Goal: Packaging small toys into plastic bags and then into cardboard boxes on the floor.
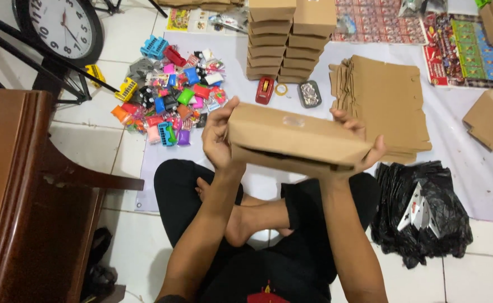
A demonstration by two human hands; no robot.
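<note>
While seated, both hands grip a flat cardboard box (294, 140).

Both your forearms rise from your lap, elbows bent, wrists level with each other. Your left hand (217, 137) curls in, thumb up top, fingers tucked behind. Your right hand (364, 140) mirrors it, fingers wrapped over the far end, clamped tight.

A person seated cross-legged on the floor holds a flat brown cardboard box (297, 140) between the left hand (217, 137) and right hand (361, 143). Stacked boxes (288, 39), flat cardboard blanks (384, 101) and a heap of colourful small toys (170, 95) lie beyond.
</note>
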